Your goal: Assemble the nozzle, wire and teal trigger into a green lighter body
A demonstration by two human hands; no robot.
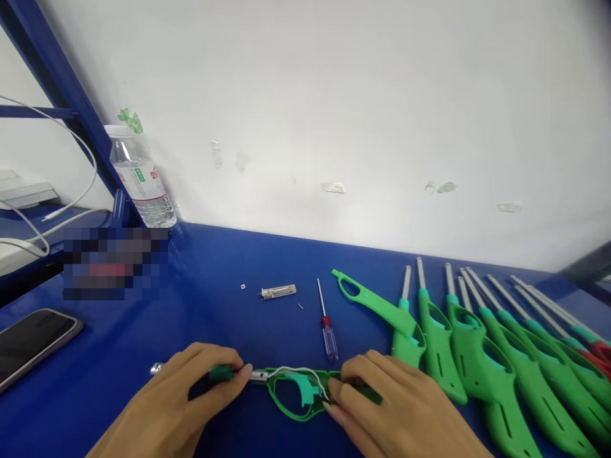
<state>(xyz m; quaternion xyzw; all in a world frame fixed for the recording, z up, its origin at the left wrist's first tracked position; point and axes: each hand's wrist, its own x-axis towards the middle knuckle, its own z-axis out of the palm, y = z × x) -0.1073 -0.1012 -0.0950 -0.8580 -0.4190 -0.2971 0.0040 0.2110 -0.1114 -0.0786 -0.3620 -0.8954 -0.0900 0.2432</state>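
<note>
An opened green stick lighter's shell half [291, 416] lies at the near edge with its inside facing up. It holds a teal trigger [304, 389] and a thin white wire [296, 369]. My left hand [176, 397] pinches the lighter's metal tube [260, 376] by a dark green collar [221, 373]. At the handle end, my right hand [386, 401] is closed on the shell half, fingertips by the wire; its fingers hide part of the inside. Beyond my hands lie a small screwdriver [329, 337], a clear slim part with metal ends [279, 291] and another green shell half [377, 305].
Several green lighters [439, 356] lie in a row at the right, some overlapping. A tiny pin [300, 306] and small pale square [243, 286] rest mid-table. At the left are a phone [35, 340] and water bottle [143, 181]. A white wall [305, 95] stands behind.
</note>
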